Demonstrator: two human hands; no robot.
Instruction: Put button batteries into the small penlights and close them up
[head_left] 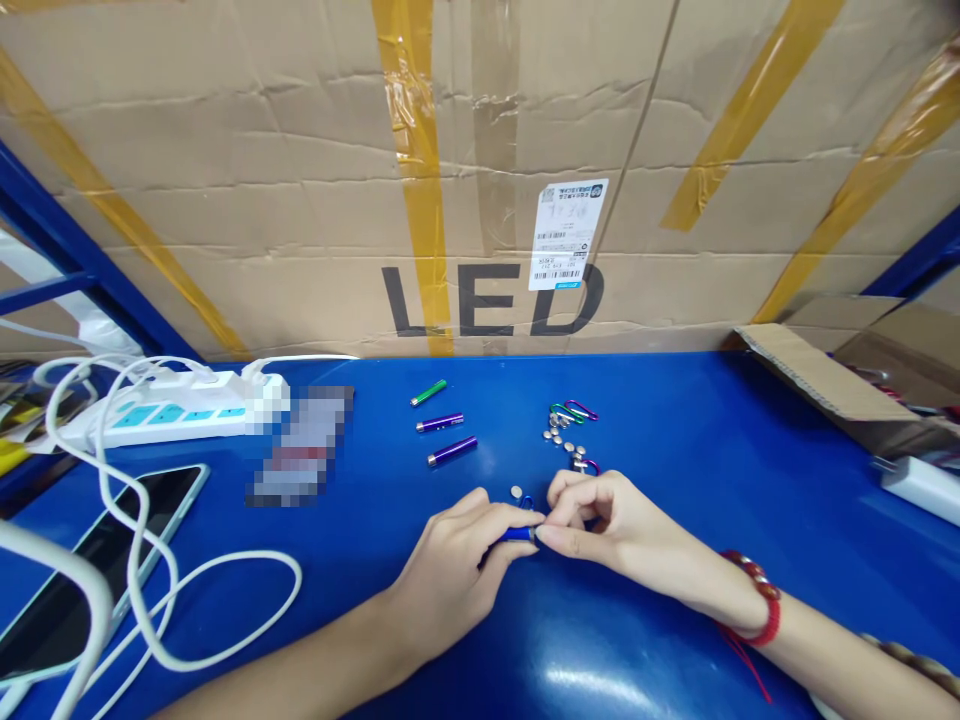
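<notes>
Near the front middle of the table, my left hand (pixel 465 565) is closed around a small blue mini flashlight (pixel 517 535), held roughly level. My right hand (pixel 600 515) pinches at its right end, thumb and index fingertip pressed together there; what lies between them is too small to make out. Just beyond the fingers lies a single silver button cell (pixel 516 492), with a blue carabiner clip (pixel 527 502) partly hidden beside it. Several more button cells (pixel 557 440) are scattered farther back, near green and purple carabiner clips (pixel 581 410).
Two purple mini flashlights (pixel 452 451) and a green one (pixel 429 392) lie to the left. Beyond them are a power strip (pixel 187 410), a phone (pixel 97 570) and looping white cables (pixel 217 655). A large carton (pixel 300 200) walls the back; an open box (pixel 825 375) stands right.
</notes>
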